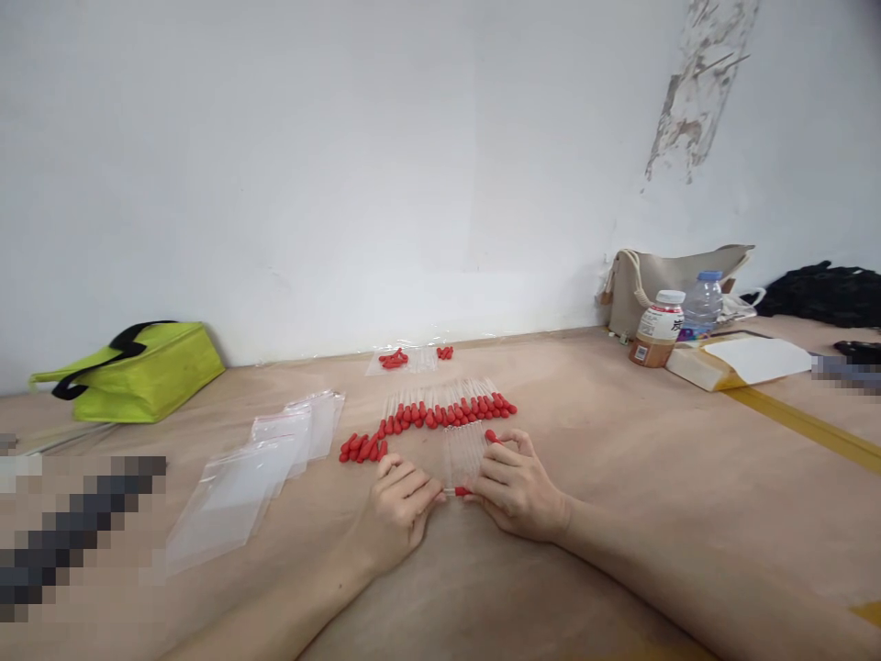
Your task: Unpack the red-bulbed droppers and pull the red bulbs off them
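Observation:
My left hand (403, 500) and my right hand (515, 485) rest on the table with fingers curled, meeting at a clear glass dropper tube with a red cap (460, 491). The left fingertips pinch the tube end; the right fingers pinch the red cap. Loose clear tubes (462, 454) lie between the hands. Just beyond them is a row of assembled droppers with red caps (447, 410). A small heap of loose red caps (362, 448) lies to the left of my left hand.
Clear zip bags (268, 464) lie at the left, a lime green bag (134, 372) behind them. More red caps on plastic (403, 360) sit near the wall. Two bottles (659, 329), a beige tote (671, 280) and a paper packet (740, 360) stand at the right.

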